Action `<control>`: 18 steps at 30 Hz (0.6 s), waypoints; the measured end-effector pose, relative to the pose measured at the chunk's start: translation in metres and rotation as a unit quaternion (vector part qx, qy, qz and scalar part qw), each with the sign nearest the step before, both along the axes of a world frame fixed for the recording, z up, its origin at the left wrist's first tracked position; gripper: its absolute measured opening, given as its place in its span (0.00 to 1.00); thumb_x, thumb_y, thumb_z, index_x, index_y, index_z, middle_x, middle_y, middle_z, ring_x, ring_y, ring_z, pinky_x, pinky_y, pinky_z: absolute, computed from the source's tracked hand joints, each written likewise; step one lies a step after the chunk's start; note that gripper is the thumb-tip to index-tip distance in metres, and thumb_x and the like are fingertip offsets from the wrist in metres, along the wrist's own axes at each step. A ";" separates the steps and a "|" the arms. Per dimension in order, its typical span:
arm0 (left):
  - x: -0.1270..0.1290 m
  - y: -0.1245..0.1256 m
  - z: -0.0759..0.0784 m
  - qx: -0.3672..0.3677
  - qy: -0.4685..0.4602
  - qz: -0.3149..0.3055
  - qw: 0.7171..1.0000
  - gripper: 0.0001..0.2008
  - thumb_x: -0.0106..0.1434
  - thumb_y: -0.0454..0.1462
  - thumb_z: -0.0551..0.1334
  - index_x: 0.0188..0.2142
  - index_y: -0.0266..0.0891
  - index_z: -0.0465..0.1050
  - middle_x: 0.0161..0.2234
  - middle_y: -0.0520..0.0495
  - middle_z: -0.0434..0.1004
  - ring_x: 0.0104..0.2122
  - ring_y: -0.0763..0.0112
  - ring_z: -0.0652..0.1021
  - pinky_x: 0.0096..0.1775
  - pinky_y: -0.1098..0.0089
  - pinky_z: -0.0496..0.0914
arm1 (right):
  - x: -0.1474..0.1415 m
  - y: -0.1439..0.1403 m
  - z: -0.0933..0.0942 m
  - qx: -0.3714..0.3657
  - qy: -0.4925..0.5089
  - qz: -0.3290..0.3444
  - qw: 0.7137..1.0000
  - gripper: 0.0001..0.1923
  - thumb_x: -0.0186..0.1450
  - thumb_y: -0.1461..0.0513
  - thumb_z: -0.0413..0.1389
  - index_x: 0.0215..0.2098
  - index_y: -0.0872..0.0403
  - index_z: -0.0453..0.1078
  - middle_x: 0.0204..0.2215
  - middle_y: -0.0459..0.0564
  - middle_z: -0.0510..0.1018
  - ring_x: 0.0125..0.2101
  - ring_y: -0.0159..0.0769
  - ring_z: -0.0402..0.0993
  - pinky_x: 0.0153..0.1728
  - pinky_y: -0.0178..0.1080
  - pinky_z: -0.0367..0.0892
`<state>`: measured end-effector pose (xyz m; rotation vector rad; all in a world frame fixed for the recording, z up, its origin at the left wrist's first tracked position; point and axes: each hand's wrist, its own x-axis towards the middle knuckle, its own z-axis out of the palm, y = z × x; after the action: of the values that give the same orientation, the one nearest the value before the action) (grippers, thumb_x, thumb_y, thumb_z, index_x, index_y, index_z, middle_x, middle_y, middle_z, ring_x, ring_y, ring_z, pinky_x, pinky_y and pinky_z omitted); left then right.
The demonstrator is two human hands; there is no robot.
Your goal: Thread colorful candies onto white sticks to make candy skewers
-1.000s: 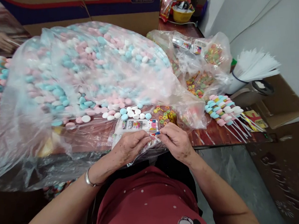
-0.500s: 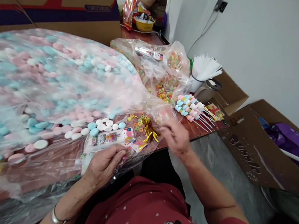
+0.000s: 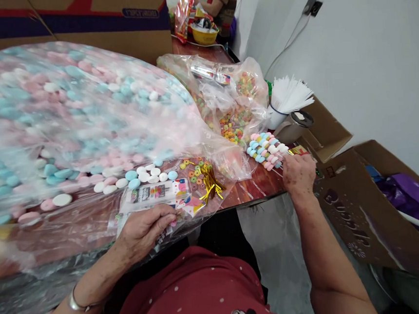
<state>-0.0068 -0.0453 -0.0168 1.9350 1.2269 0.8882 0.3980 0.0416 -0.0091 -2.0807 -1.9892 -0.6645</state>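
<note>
Your right hand (image 3: 299, 172) has left the middle of the frame, where it hovered by the gold twist ties (image 3: 209, 182) half a second ago, and now sits at the right of centre on the stick ends of the candy skewers (image 3: 267, 149). Its fingers curl down over the sticks, but whether they have closed on one you cannot tell from here, since the back of the hand hides the fingertips.

Your left hand (image 3: 145, 226) has stayed put at lower centre, fingers folded down and pinching the printed cellophane bags (image 3: 157, 193) flat against the table edge (image 3: 256, 192).

To do this pick well, take one stick only: the skewers lie touching in a tight fan, so slide a fingertip under the outermost stick and lift by the bare end, not by the pastel sweets, which could shift along it. Draw it out along its own length toward the right so the neighbours stay put. Keep the left hand's pinch on the top bag so it does not slide under the loose plastic of the big candy sack (image 3: 80, 104) filling the upper left. The ties are just right of the bags, close at hand.
</note>
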 end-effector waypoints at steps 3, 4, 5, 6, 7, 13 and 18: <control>-0.004 0.001 0.003 -0.024 -0.011 0.019 0.999 0.11 0.64 0.41 0.58 0.31 0.40 0.77 0.28 0.47 0.82 0.27 0.68 0.80 0.32 0.73 0.73 | 0.006 -0.004 0.008 0.083 -0.004 0.024 0.996 0.15 0.66 0.62 0.46 0.27 0.55 0.72 0.24 0.56 0.72 0.28 0.42 0.63 0.30 0.43 0.54; -0.006 0.001 0.004 -0.031 -0.019 0.026 0.999 0.11 0.63 0.42 0.59 0.31 0.40 0.77 0.28 0.47 0.82 0.27 0.69 0.79 0.32 0.73 0.73 | 0.006 -0.007 0.011 0.124 0.006 0.046 0.991 0.16 0.67 0.60 0.46 0.28 0.55 0.72 0.23 0.56 0.72 0.28 0.42 0.64 0.30 0.44 0.55; -0.007 0.001 0.005 -0.037 -0.027 0.033 0.998 0.11 0.63 0.42 0.59 0.31 0.39 0.77 0.28 0.46 0.82 0.27 0.69 0.79 0.32 0.73 0.73 | 0.005 -0.011 0.014 0.174 0.029 0.082 0.981 0.16 0.68 0.59 0.47 0.29 0.54 0.73 0.22 0.56 0.72 0.27 0.42 0.65 0.29 0.44 0.56; -0.009 0.002 0.005 -0.044 -0.035 0.040 0.998 0.11 0.63 0.42 0.59 0.30 0.39 0.77 0.28 0.46 0.82 0.27 0.69 0.79 0.32 0.73 0.73 | 0.001 -0.016 0.018 0.214 0.068 0.128 0.966 0.14 0.68 0.59 0.49 0.31 0.54 0.74 0.23 0.56 0.74 0.27 0.42 0.68 0.29 0.44 0.59; -0.010 0.002 0.005 -0.049 -0.042 0.045 0.997 0.11 0.63 0.42 0.60 0.30 0.39 0.77 0.29 0.46 0.82 0.27 0.70 0.79 0.32 0.73 0.73 | -0.005 -0.022 0.022 0.227 0.110 0.183 0.950 0.10 0.67 0.61 0.51 0.35 0.52 0.75 0.25 0.56 0.77 0.29 0.41 0.71 0.30 0.43 0.62; -0.012 0.002 0.001 -0.067 -0.078 0.032 0.994 0.11 0.63 0.40 0.60 0.30 0.37 0.77 0.28 0.47 0.82 0.26 0.72 0.78 0.31 0.75 0.72 | -0.063 -0.052 0.039 0.116 0.221 0.417 0.874 0.19 0.62 0.70 0.57 0.48 0.45 0.73 0.30 0.51 0.79 0.28 0.40 0.74 0.33 0.44 0.67; -0.012 0.000 0.001 -0.057 -0.090 0.015 0.994 0.11 0.64 0.41 0.60 0.31 0.37 0.78 0.28 0.47 0.82 0.26 0.72 0.78 0.29 0.76 0.71 | -0.079 -0.051 0.038 0.082 0.193 0.435 0.876 0.15 0.64 0.68 0.56 0.47 0.48 0.73 0.31 0.49 0.80 0.30 0.38 0.74 0.37 0.44 0.68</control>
<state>-0.0193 -0.0455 -0.0161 1.7117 1.1762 0.9627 0.3187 -0.0095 0.0287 -0.9215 -2.1993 -0.1934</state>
